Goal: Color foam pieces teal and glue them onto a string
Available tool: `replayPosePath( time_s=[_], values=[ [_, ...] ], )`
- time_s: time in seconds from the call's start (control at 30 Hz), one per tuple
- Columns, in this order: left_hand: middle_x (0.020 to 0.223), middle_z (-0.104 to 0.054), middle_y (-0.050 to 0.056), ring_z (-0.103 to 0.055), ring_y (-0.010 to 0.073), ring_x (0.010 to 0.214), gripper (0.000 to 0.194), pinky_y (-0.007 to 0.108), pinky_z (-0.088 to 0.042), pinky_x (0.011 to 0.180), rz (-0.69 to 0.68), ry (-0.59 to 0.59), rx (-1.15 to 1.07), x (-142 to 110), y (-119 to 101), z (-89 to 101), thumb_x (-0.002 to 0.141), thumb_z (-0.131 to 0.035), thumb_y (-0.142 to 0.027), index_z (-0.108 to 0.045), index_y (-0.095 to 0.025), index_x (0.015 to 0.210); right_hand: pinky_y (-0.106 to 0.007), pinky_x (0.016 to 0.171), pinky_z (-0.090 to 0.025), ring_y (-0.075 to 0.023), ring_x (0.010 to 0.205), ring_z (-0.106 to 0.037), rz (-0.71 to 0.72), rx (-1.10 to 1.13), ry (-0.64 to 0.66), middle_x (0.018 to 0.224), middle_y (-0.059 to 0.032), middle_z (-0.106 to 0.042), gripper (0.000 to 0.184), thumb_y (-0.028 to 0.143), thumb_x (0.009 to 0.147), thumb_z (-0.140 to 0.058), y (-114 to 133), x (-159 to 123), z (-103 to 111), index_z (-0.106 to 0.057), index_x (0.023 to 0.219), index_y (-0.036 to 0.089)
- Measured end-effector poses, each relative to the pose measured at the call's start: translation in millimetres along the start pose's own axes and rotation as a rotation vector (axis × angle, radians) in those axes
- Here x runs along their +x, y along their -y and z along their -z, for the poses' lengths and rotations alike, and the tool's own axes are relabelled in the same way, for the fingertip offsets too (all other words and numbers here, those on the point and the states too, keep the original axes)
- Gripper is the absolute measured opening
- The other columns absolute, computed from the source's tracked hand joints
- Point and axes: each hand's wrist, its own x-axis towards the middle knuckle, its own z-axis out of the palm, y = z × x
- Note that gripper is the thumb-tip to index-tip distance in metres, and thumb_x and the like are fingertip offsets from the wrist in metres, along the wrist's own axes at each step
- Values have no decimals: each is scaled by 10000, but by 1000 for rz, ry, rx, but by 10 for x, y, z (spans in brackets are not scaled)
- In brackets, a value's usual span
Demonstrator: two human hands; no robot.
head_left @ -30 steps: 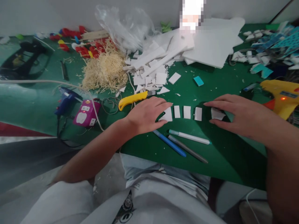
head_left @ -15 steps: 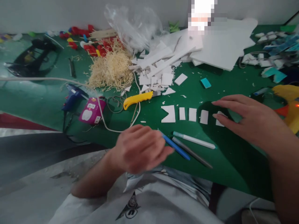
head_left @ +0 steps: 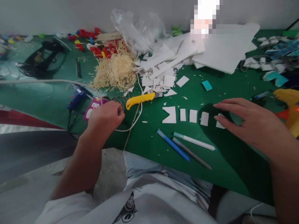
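Over the green desk [head_left: 144, 140], the right hand [head_left: 252, 124] is being held wide, its thumb and fingers being spread at the rightmost white piece [head_left: 219, 125] (touch cannot be told). The left hand [head_left: 104, 117] is being held curled, the purple box [head_left: 95, 104] being partly hidden behind it; whether anything is being gripped cannot be told. Three pens [head_left: 192, 153] and one yellow cutter [head_left: 140, 99] are being borne by the desk. Five white pieces [head_left: 172, 115] are being shown in one row: one notched, four smaller.

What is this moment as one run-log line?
left hand: curled, near purple box | right hand: spread, by row's rightmost white piece
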Motion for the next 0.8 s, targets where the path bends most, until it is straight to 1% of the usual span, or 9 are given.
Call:
replayPosePath(
  time_s=[0.13,0.2,0.33,0.5,0.57,0.63,0.67,0.7,0.8],
  values=[
    [941,-724,80,-672,251,921,159,334,-482,778,45,-70,-53,-32,68,175,916,-467,-283,-553,-223,796,-363,670,-560,-241,898,-731,-72,-7,60,1205,-117,-754,508,611,969,-453,26,27,25,-789,1142,271],
    [891,-724,52,-680,222,878,119,328,-518,828,97,-173,-163,-56,100,229,891,-507,-294,-574,-220,827,-366,646,-551,-234,851,-717,-86,-10,81,1209,-118,-753,532,636,954,-452,31,34,41,-789,1149,274],
    [881,-773,24,-684,153,728,117,268,-543,706,171,-441,-564,-104,145,248,814,-603,-307,-637,-198,842,-372,637,-544,-236,822,-713,-72,-4,72,1183,-122,-757,544,635,957,-439,50,36,52,-792,1138,265],
    [794,-755,52,-713,179,676,133,296,-553,620,147,-806,-747,-74,153,245,731,-599,-320,-600,-188,717,-358,599,-517,-191,688,-666,-87,-30,90,1202,-118,-757,518,610,961,-448,70,42,68,-795,1144,272],
    [723,-711,34,-713,189,637,120,322,-550,591,79,-1016,-915,-42,120,254,664,-569,-328,-532,-214,654,-347,604,-525,-215,775,-706,-88,-29,92,1194,-114,-763,523,622,953,-451,64,48,74,-800,1132,276],
    [546,-523,-67,-684,163,554,143,359,-575,656,10,-1193,-1078,-27,75,281,623,-498,-350,-390,-258,630,-340,621,-540,-230,851,-728,-87,-24,75,1183,-112,-769,535,634,951,-448,54,54,71,-804,1122,273],
    [533,-447,-97,-687,147,563,179,382,-598,751,-29,-1125,-1142,-31,52,303,629,-493,-365,-348,-260,641,-338,622,-541,-224,838,-725,-87,-21,67,1181,-112,-770,539,636,952,-446,50,56,67,-804,1122,271],
    [523,-421,-101,-659,130,540,214,370,-591,740,-61,-1077,-1185,-42,30,331,630,-475,-407,-319,-261,640,-336,615,-538,-210,799,-714,-88,-18,63,1183,-109,-771,537,635,954,-447,48,58,62,-804,1124,272],
    [740,-661,-52,-628,123,558,215,321,-506,554,39,-892,-1266,-115,-16,436,595,-452,-439,-340,-268,659,-327,576,-516,-175,692,-671,-89,-10,45,1180,-103,-772,520,628,952,-459,57,59,51,-802,1126,277]
  ],
)
